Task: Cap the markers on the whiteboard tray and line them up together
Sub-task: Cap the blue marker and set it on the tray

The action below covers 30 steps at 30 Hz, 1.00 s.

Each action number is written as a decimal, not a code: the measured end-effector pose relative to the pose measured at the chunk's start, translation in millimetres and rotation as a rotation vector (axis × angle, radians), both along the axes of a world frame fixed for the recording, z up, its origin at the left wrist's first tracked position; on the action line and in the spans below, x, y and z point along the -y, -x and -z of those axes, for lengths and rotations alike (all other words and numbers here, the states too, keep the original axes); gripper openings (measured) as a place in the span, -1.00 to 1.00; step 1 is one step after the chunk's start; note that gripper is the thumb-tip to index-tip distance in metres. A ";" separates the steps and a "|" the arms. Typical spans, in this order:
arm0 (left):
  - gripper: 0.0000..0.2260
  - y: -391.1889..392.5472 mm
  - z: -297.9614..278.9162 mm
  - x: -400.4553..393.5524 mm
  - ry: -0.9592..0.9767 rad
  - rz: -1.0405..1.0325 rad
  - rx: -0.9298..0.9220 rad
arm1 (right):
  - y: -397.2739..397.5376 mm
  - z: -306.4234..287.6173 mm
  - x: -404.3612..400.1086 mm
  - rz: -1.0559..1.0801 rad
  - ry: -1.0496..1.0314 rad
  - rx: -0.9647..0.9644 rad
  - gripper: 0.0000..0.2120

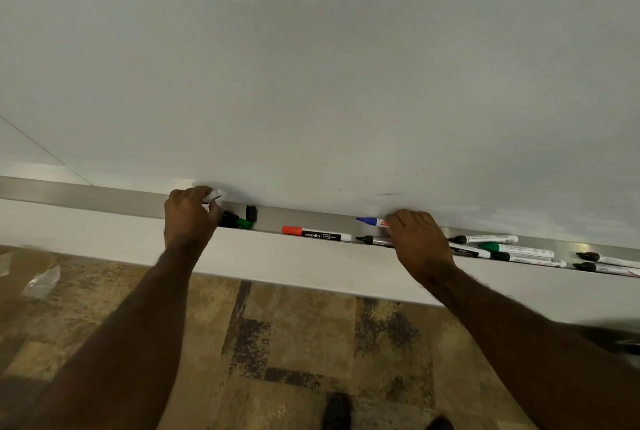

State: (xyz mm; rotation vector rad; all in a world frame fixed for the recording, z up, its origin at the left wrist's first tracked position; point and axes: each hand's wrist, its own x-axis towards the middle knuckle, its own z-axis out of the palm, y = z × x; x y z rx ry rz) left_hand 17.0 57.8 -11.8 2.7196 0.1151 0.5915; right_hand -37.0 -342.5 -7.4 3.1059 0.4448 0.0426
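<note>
A metal whiteboard tray [104, 194] runs across the view below the whiteboard. My left hand [190, 216] is closed around something white at the tray's left part; what it is cannot be made out. Loose caps lie beside it: a black cap [251, 213], a green cap [245, 223] and another black cap [228, 219]. A red-capped marker [316, 234] lies mid-tray. My right hand [417, 239] grips a blue-tipped uncapped marker [370, 221]; an uncapped black-tipped marker [372, 240] lies under it. Several markers [512, 251] lie scattered to the right.
The whiteboard [311, 65] fills the upper view. A white ledge [294, 261] runs under the tray. Below is a patterned brown floor [294, 343] with a crumpled clear wrapper [43, 282] at left and my shoe [337, 410] at the bottom.
</note>
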 end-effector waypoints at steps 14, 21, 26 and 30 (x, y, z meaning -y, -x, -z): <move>-0.92 38.7 -23.5 115.1 1.899 -0.113 -0.290 | 3.6 -26.6 -62.8 -0.032 -0.586 -0.066 -0.90; -0.80 45.5 -25.9 135.0 1.842 -0.139 -0.434 | -0.6 -31.2 -64.1 -0.028 -0.650 -0.069 -0.86; -0.87 40.9 -35.0 147.2 1.655 -0.154 -0.450 | -11.7 -31.3 -47.8 -0.027 -0.625 -0.069 -0.82; -0.84 44.2 -37.1 152.2 1.546 -0.137 -0.461 | -21.2 -30.8 -38.6 -0.036 -0.586 -0.038 -0.81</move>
